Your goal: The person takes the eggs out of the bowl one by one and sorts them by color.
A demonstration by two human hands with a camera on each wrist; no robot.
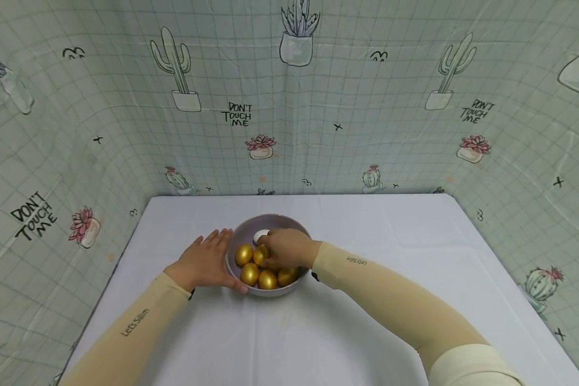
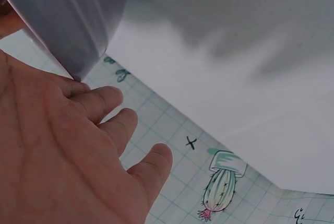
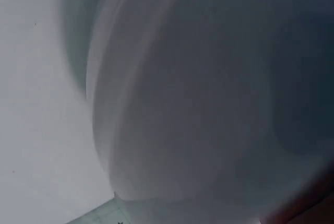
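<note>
A round greyish-purple bowl (image 1: pixel 270 292) stands on the white-covered table. Several shiny gold eggs (image 1: pixel 249 274) lie in it, and a white egg (image 1: pixel 260 236) shows near its far side. My left hand (image 1: pixel 205 261) rests against the bowl's left side, fingers straight and spread, thumb along the near rim. In the left wrist view its fingertips touch the bowl's edge. My right hand (image 1: pixel 288 247) reaches into the bowl from the right and pinches a gold egg (image 1: pixel 260 255) between thumb and fingers, close to the white egg. The right wrist view is dark, mostly bowl wall (image 3: pixel 172 93).
White cloth covers the table (image 1: pixel 391 241) around the bowl. Behind and at both sides hangs a pale green checked cloth (image 1: pixel 328 96) printed with cacti and lettering. Both forearms wear beige sleeves (image 1: pixel 386 295).
</note>
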